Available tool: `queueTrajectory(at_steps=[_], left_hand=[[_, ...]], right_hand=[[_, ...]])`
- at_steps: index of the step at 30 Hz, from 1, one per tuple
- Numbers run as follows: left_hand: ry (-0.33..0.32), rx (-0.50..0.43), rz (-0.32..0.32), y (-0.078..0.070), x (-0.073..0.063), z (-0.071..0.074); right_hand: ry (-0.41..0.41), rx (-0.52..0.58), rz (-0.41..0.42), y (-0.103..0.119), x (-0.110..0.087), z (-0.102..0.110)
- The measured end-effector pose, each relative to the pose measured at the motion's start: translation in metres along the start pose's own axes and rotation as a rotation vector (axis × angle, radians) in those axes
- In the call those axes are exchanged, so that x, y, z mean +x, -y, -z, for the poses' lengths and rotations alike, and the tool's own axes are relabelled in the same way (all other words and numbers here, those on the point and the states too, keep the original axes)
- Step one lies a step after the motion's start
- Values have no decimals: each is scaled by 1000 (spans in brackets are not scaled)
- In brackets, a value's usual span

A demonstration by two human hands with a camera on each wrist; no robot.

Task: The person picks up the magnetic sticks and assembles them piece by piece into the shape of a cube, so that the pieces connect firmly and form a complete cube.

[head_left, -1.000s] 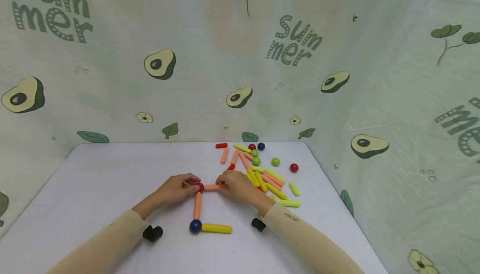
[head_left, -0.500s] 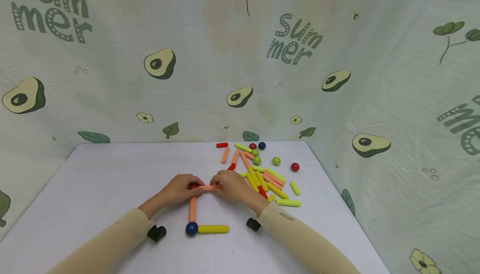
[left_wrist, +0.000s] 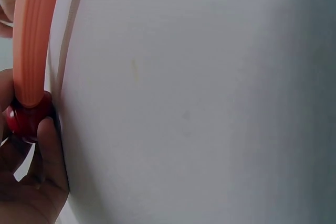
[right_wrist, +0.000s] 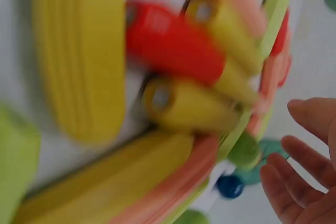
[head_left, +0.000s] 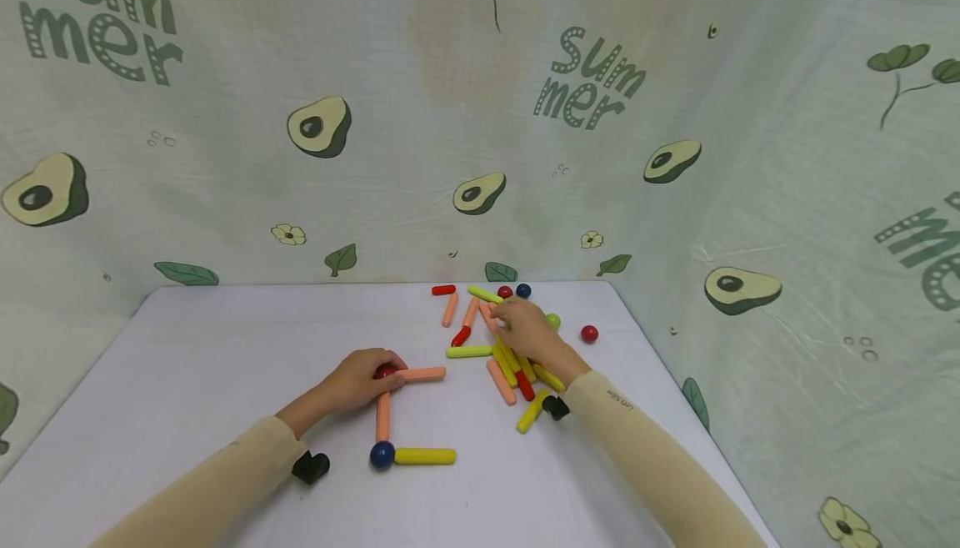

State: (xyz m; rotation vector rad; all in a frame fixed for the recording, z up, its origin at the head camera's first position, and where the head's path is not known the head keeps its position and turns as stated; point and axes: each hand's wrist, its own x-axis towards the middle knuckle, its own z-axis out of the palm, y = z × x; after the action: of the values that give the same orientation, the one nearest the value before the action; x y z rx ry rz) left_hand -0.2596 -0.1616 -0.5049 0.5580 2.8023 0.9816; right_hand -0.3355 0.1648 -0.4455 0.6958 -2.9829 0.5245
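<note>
My left hand [head_left: 365,381] pinches a red ball [left_wrist: 29,121] between thumb and fingers. A salmon-coloured magnetic stick [head_left: 422,374] runs right from that ball, and a second salmon stick [head_left: 383,416] runs from it toward the near side, down to a dark blue ball [head_left: 382,455]. From the blue ball a yellow stick [head_left: 425,456] points right. Over the far part of the loose pieces is my right hand [head_left: 528,333]. In the right wrist view its fingers [right_wrist: 294,182] are spread and slightly bent, with nothing between them.
Loose yellow sticks [head_left: 504,364], a red stick [head_left: 524,386] and a lime stick [head_left: 469,352] lie at the right. Behind are a green ball [head_left: 553,321], a red ball [head_left: 589,334] and a blue ball [head_left: 523,290]. A printed cloth [head_left: 405,156] stands behind the table.
My right hand has let go of the salmon stick by the red ball and moved right and away over the loose pieces. The left hand stays at the red ball, having shifted slightly nearer earlier.
</note>
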Motion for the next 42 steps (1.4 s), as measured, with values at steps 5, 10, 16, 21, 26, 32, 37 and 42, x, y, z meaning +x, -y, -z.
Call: queueTrajectory(at_steps=[5, 10, 16, 21, 26, 32, 37, 42], left_hand=[[2, 3, 2, -1, 0, 1], [3, -2, 13, -2, 0, 0], [0, -5, 11, -2, 1, -2], [-4, -2, 11, -3, 1, -2], [-8, 6, 22, -3, -2, -1], [-8, -1, 7, -3, -3, 0], [-10, 2, 6, -3, -3, 0], [-12, 4, 11, -4, -2, 1]], right_hand=[[-12, 4, -61, -34, 8, 2], [28, 32, -135, -41, 14, -4], [41, 96, -178, -44, 15, -7], [38, 88, -158, -47, 13, -5], [67, 56, -136, -48, 11, -4], [123, -22, -140, -49, 13, -4], [161, -63, -128, -46, 13, 0], [138, -51, -76, -34, 6, 10]])
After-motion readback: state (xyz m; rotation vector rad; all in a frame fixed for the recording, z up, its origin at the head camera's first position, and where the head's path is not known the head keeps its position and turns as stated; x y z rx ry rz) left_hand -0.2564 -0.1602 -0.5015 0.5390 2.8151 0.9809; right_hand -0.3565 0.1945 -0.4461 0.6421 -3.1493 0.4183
